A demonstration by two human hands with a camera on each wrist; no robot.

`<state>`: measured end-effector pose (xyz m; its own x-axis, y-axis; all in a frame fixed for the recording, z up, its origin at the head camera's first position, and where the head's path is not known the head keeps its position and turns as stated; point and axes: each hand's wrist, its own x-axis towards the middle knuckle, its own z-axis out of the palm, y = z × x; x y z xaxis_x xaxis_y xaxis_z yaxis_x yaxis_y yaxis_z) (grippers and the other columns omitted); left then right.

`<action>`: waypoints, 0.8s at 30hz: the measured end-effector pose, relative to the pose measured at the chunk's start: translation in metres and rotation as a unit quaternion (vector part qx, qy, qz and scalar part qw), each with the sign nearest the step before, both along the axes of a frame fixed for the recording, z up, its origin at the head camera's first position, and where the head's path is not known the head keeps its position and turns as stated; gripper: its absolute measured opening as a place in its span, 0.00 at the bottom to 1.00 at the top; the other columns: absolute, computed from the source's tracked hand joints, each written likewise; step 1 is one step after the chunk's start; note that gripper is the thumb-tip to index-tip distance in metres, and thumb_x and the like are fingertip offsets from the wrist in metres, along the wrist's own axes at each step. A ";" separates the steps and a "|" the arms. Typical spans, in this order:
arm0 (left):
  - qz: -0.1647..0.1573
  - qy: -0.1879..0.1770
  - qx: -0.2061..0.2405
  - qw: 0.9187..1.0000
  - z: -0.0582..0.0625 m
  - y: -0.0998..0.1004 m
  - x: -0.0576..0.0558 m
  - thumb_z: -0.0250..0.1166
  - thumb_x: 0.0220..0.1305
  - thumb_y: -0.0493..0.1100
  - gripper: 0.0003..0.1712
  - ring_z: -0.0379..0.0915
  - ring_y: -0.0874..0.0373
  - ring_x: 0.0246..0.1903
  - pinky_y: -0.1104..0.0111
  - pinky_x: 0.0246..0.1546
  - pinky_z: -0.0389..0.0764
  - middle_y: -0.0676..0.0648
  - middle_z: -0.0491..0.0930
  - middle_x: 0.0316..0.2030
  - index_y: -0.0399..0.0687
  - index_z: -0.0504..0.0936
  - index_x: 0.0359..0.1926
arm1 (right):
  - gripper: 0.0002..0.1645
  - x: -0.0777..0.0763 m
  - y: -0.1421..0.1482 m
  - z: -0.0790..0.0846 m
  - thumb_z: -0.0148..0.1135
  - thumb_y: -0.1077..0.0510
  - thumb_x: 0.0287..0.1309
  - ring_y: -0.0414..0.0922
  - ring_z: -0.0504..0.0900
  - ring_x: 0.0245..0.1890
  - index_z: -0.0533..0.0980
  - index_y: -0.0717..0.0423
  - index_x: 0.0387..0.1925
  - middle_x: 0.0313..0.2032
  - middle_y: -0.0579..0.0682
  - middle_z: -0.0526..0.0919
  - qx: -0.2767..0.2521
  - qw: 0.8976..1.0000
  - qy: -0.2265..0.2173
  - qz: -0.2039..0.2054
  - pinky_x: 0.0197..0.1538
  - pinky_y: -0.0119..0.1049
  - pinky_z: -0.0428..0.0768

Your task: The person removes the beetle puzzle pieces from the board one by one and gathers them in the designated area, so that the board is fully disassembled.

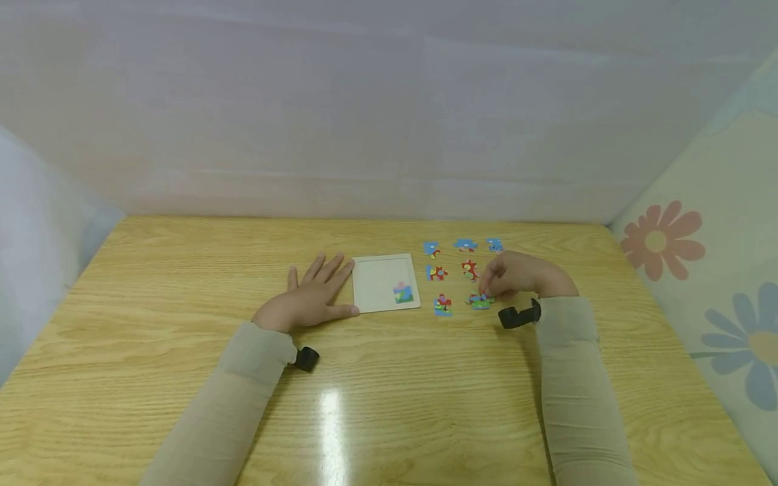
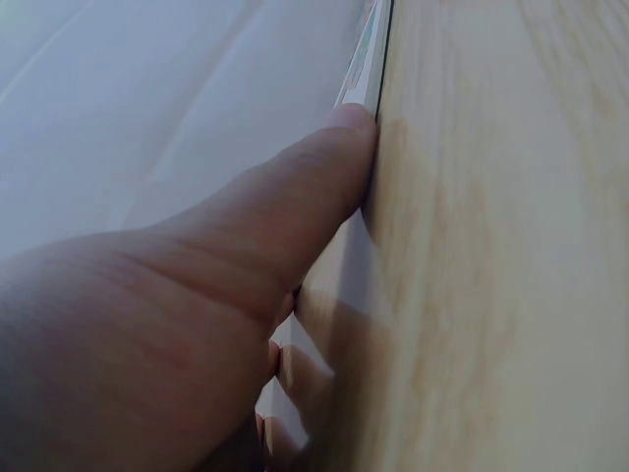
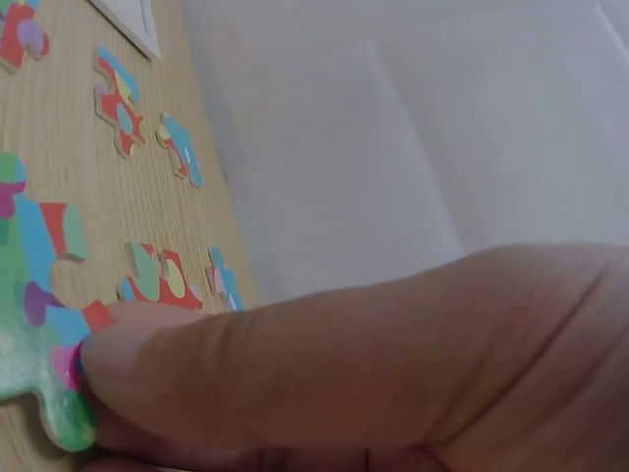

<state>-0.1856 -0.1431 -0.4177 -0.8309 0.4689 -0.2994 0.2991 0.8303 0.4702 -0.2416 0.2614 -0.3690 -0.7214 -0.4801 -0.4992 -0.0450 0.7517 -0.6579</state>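
Note:
A square, pale puzzle tray (image 1: 373, 283) lies on the wooden table, with one blue, green and pink jigsaw piece (image 1: 403, 294) in its lower right corner. My left hand (image 1: 311, 301) rests flat with spread fingers on the tray's left side; in the left wrist view its thumb (image 2: 324, 152) touches the tray's edge. To the right of the tray, my right hand (image 1: 515, 273) pinches a mostly green jigsaw piece (image 3: 34, 285) at its edge between thumb and fingers. The fingers under the thumb are largely hidden in the right wrist view.
Several loose jigsaw pieces lie in rough rows between tray and right hand, among them a red and green one (image 1: 442, 306), a red one (image 1: 469, 270) and a blue one (image 1: 466, 244). A pale cloth wall (image 1: 389, 135) rises behind the table (image 1: 389, 405).

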 end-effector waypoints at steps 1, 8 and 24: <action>0.000 0.000 0.002 1.000 0.000 0.000 0.000 0.57 0.70 0.69 0.56 0.13 0.40 0.77 0.29 0.63 0.18 0.44 0.27 0.81 0.52 0.36 0.82 | 0.06 0.000 0.000 0.000 0.60 0.68 0.61 0.44 0.79 0.32 0.81 0.64 0.38 0.36 0.52 0.84 0.003 1.000 0.001 0.000 0.41 0.39 0.81; -0.001 -0.006 0.011 1.000 -0.001 -0.001 0.000 0.56 0.70 0.70 0.56 0.12 0.40 0.77 0.30 0.64 0.17 0.43 0.27 0.81 0.52 0.36 0.82 | 0.05 -0.002 0.000 -0.003 0.59 0.69 0.62 0.44 0.75 0.28 0.81 0.64 0.36 0.33 0.51 0.83 0.011 1.000 -0.002 -0.009 0.37 0.38 0.77; 0.000 -0.003 0.002 1.000 0.000 0.001 0.000 0.57 0.71 0.68 0.56 0.12 0.40 0.77 0.30 0.63 0.17 0.43 0.27 0.81 0.53 0.36 0.82 | 0.07 0.003 -0.009 0.003 0.67 0.62 0.60 0.46 0.76 0.33 0.82 0.61 0.40 0.34 0.51 0.84 0.004 0.998 0.060 -0.013 0.41 0.40 0.77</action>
